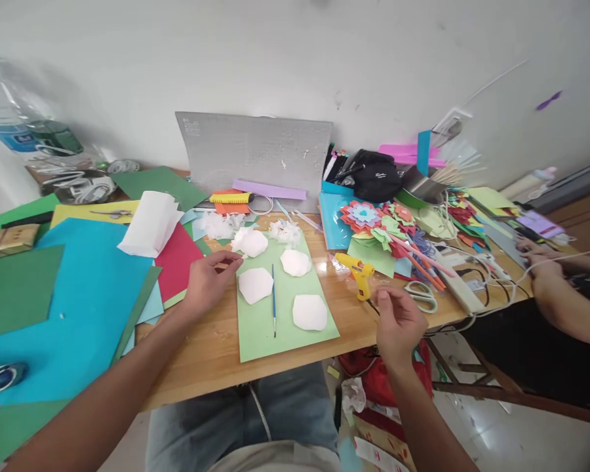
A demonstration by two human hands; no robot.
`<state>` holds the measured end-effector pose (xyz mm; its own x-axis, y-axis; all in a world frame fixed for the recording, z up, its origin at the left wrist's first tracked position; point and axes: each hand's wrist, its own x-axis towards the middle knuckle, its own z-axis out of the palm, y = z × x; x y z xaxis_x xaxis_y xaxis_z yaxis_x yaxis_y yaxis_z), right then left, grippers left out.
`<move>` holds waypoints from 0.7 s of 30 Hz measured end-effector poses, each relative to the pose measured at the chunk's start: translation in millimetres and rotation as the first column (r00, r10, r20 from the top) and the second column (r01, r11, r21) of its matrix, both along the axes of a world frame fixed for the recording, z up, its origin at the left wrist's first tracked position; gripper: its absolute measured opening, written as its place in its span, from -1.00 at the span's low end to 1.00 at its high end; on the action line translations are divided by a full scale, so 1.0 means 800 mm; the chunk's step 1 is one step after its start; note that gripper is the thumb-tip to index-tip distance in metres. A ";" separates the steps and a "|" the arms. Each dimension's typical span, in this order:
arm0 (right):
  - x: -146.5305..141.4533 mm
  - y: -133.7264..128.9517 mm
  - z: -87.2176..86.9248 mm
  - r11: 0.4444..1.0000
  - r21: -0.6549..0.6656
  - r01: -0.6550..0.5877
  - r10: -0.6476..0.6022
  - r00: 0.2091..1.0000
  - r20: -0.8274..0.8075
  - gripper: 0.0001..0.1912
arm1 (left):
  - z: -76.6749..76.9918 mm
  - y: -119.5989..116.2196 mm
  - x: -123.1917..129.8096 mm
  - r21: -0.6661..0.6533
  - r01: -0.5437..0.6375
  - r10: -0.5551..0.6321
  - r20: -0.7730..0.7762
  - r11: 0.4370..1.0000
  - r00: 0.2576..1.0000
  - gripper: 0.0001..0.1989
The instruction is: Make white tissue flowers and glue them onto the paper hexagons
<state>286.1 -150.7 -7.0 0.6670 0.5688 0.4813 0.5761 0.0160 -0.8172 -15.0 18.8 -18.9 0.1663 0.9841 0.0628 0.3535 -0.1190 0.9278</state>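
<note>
Craft workspace, coloured paper (98, 282), glue gun (362, 274)

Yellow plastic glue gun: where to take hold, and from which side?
I'd wrap the handle of the yellow plastic glue gun, coming from the near right. The handle juts toward the wearer, while the barrel points left, away from that approach. Mind the thin black cord leaving the handle's base.

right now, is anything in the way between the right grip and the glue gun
Nothing visible blocks it: the right grip is close beside the glue gun, and only the gun's own black cord shows between them.
</note>
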 end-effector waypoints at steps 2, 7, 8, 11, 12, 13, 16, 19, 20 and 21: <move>0.028 -0.008 -0.020 0.987 -0.132 0.090 -0.076 0.991 0.106 -0.68 | -0.002 -0.001 0.003 0.016 0.047 -0.047 -0.003 0.999 0.999 -0.71; 0.060 0.011 -0.039 0.925 -0.351 0.147 0.058 0.856 0.513 -0.55 | -0.003 0.000 0.009 0.059 0.152 -0.150 -0.028 0.987 0.988 -0.76; 0.062 0.016 -0.040 0.917 -0.372 0.148 0.084 0.837 0.541 -0.54 | -0.003 0.001 0.010 0.068 0.153 -0.150 -0.043 0.986 0.988 -0.78; 0.065 0.032 -0.040 0.889 -0.430 0.159 0.130 0.812 0.569 -0.55 | -0.002 0.004 0.012 0.089 0.143 -0.140 -0.041 0.986 0.989 -0.81; 0.065 0.036 -0.040 0.883 -0.441 0.162 0.137 0.809 0.572 -0.56 | -0.002 0.005 0.012 0.088 0.133 -0.131 -0.028 0.987 0.991 -0.82; 0.065 0.040 -0.041 0.879 -0.448 0.162 0.142 0.809 0.571 -0.58 | -0.002 0.007 0.013 0.083 0.115 -0.114 -0.018 0.990 0.993 -0.84; 0.065 0.046 -0.041 0.881 -0.448 0.150 0.142 0.820 0.555 -0.63 | -0.004 0.012 0.012 0.051 0.030 -0.029 -0.023 0.998 0.999 -0.86; 0.062 0.043 -0.033 0.903 -0.412 0.124 0.130 0.833 0.538 -0.66 | -0.010 0.018 0.010 0.035 -0.027 0.028 -0.043 0.999 0.999 -0.84; 0.059 0.041 -0.028 0.912 -0.392 0.119 0.118 0.839 0.532 -0.67 | -0.012 0.020 0.009 0.032 -0.033 0.035 -0.044 0.999 0.998 -0.84; 0.055 0.040 -0.021 0.921 -0.374 0.111 0.108 0.848 0.518 -0.68 | -0.014 0.022 0.008 0.029 -0.039 0.041 -0.042 0.999 0.998 -0.83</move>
<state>330.1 -119.1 -24.0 0.3797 0.7764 0.5030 0.9136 -0.2293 -0.3357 -8.9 36.4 -30.3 0.1300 0.9879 0.0847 0.3972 -0.1302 0.9084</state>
